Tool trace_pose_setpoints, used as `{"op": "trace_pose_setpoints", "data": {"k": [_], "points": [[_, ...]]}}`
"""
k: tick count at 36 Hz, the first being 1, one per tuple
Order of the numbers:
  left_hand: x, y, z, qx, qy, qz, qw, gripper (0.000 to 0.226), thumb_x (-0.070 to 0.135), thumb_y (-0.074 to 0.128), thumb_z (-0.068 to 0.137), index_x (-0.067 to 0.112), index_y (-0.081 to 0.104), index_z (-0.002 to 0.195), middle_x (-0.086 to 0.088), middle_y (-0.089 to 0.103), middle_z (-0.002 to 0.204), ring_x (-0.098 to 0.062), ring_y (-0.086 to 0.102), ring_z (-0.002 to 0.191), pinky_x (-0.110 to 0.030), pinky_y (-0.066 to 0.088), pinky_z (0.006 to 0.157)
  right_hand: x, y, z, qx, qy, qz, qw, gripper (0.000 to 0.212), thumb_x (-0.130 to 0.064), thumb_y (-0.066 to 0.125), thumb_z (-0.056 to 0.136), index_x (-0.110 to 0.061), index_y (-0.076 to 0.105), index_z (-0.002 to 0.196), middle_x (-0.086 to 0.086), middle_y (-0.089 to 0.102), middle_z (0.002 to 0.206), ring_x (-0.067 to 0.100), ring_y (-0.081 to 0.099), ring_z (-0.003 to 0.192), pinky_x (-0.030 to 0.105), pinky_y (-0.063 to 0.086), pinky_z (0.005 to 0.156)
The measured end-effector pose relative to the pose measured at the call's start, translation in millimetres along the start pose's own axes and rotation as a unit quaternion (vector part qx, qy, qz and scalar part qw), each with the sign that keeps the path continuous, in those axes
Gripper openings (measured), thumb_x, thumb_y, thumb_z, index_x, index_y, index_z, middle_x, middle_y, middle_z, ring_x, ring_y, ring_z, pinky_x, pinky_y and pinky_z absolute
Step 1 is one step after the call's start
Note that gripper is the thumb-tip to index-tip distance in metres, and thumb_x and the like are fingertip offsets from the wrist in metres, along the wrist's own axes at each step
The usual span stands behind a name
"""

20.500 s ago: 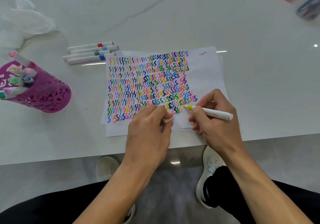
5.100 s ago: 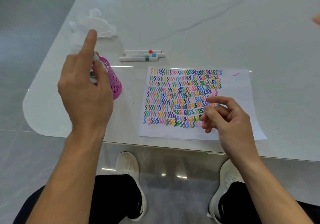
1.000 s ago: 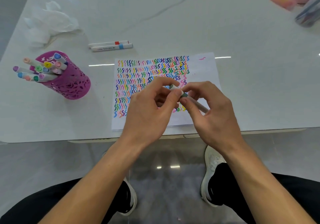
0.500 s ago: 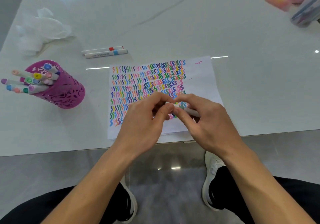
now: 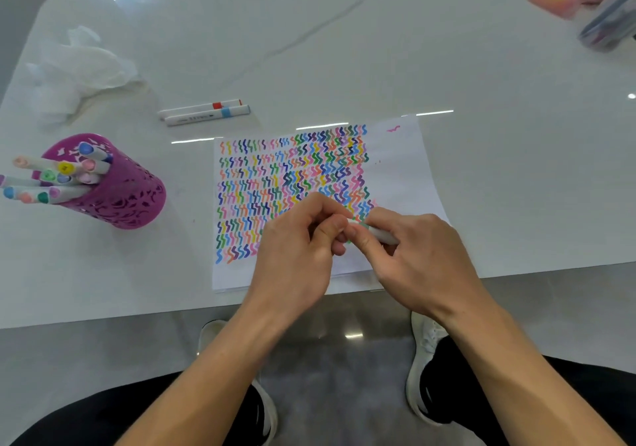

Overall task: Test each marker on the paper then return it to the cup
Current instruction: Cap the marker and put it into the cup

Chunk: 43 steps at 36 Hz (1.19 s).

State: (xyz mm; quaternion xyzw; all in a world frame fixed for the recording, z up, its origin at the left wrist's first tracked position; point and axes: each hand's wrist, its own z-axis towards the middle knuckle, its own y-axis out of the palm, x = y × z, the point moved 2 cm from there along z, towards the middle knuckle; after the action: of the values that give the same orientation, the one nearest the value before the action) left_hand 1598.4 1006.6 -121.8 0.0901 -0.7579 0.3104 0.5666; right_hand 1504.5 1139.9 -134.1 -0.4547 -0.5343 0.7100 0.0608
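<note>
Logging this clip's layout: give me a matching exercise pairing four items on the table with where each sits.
1 magenta cup
2 two loose markers
3 held marker
4 crumpled tissue

A far-left part of the table
B gripped by left hand and right hand over the paper
C standing left of the paper
D lying beyond the paper's far-left corner

Pairs: 1-C, 2-D, 3-B, 4-A

Bright, even light; glare streaks on the glossy table (image 5: 344,49), upper-left hotspot; wide-angle bending and soft blur at edges.

Indoor desk spot, home or office unclear, white marble-look table (image 5: 344,49), marker cup (image 5: 130,201), polished grey floor (image 5: 103,349)
</note>
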Motion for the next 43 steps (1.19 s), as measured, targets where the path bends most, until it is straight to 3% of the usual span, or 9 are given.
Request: {"op": "trace_pose_setpoints", "data": {"k": [6, 10, 13, 16, 19, 26, 32, 38, 43], "points": [[2, 1, 0, 0.01, -0.003, -0.008, 1.0, 0.014, 0.006, 0.06, 0.098, 0.015, 0.071, 0.094, 0.005, 0.073, 0.075, -0.01, 0.069, 0.067, -0.025, 0.058, 0.07, 0, -4, 0, 0.009, 0.013, 0.0, 1.0, 0.059, -0.071, 0.048, 0.096, -0.025, 0.037, 0.061, -0.004, 0.035, 0.045, 0.017, 0.04, 0.048, 0.028, 0.027, 0.046], [5, 0, 0, 0.024, 0.0, -0.022, 0.999, 0.013, 0.007, 0.061, 0.098, 0.015, 0.071, 0.094, 0.004, 0.074, 0.077, -0.012, 0.071, 0.069, -0.036, 0.062, 0.076, 1, -3, 0, 0.007, 0.024, 0.038, 0.999, 0.06, -0.071, 0.047, 0.094, -0.019, 0.045, 0.065, -0.002, 0.038, 0.048, 0.021, 0.039, 0.05, 0.032, 0.029, 0.047], [6, 2, -1, 0.034, 0.006, -0.015, 0.999, 0.011, 0.009, 0.062, 0.098, 0.016, 0.07, 0.095, 0.004, 0.073, 0.077, -0.011, 0.071, 0.069, -0.041, 0.061, 0.077, 1, -5, 0, -0.017, 0.033, 0.063, 0.997, 0.047, -0.064, 0.05, 0.097, -0.026, 0.047, 0.07, -0.007, 0.042, 0.048, 0.015, 0.043, 0.05, 0.031, 0.029, 0.05], [5, 1, 0, 0.055, 0.01, -0.005, 0.998, 0.007, 0.013, 0.064, 0.098, 0.018, 0.069, 0.094, 0.006, 0.073, 0.077, -0.01, 0.071, 0.07, -0.039, 0.061, 0.074, 2, -6, 1, -0.038, 0.043, 0.111, 0.992, 0.018, -0.048, 0.052, 0.102, -0.031, 0.055, 0.107, -0.011, 0.052, 0.057, 0.01, 0.053, 0.057, 0.031, 0.039, 0.055], [3, -2, 4, 0.083, 0.01, -0.004, 0.996, 0.005, 0.018, 0.068, 0.096, 0.021, 0.07, 0.092, 0.006, 0.073, 0.078, -0.015, 0.072, 0.073, -0.041, 0.06, 0.073, 6, -8, 1, -0.038, 0.054, 0.179, 0.982, 0.02, -0.027, 0.054, 0.106, -0.034, 0.044, 0.122, -0.01, 0.061, 0.082, 0.005, 0.067, 0.077, 0.032, 0.056, 0.071], [-4, -7, 9, 0.123, -0.007, 0.009, 0.992, 0.004, 0.024, 0.07, 0.093, 0.023, 0.07, 0.089, 0.006, 0.073, 0.077, -0.016, 0.072, 0.075, -0.043, 0.059, 0.074, 14, -23, 6, 0.033, 0.045, 0.238, 0.97, 0.029, -0.006, 0.049, 0.107, -0.034, 0.057, 0.112, -0.006, 0.067, 0.11, 0.007, 0.073, 0.085, 0.013, 0.052, 0.075], [-4, -1, 8, 0.104, -0.007, 0.056, 0.993, 0.005, 0.025, 0.068, 0.093, 0.027, 0.069, 0.089, 0.011, 0.07, 0.076, -0.007, 0.068, 0.071, -0.031, 0.058, 0.071, 19, -27, 5, 0.04, 0.12, 0.364, 0.923, 0.041, 0.004, 0.044, 0.105, -0.021, 0.075, 0.112, -0.003, 0.079, 0.104, 0.013, 0.077, 0.101, 0.035, 0.059, 0.098], [-4, 5, 5, 0.075, 0.014, 0.116, 0.99, 0.005, 0.026, 0.073, 0.089, 0.028, 0.071, 0.092, 0.012, 0.068, 0.074, -0.007, 0.063, 0.071, -0.023, 0.053, 0.072, 20, -26, 4, 0.038, 0.117, 0.344, 0.931, 0.029, -0.012, 0.083, 0.087, -0.025, 0.072, 0.109, -0.001, 0.076, 0.091, 0.017, 0.075, 0.086, 0.03, 0.062, 0.084], [-2, 10, 2, 0.055, 0.039, 0.162, 0.984, 0.007, 0.028, 0.078, 0.085, 0.027, 0.073, 0.09, 0.015, 0.067, 0.073, -0.002, 0.062, 0.071, -0.011, 0.047, 0.068, 19, -20, 0, 0.043, 0.117, 0.326, 0.937, 0.009, -0.034, 0.073, 0.097, -0.028, 0.067, 0.093, 0.004, 0.069, 0.076, 0.021, 0.065, 0.067, 0.042, 0.054, 0.063]]}}
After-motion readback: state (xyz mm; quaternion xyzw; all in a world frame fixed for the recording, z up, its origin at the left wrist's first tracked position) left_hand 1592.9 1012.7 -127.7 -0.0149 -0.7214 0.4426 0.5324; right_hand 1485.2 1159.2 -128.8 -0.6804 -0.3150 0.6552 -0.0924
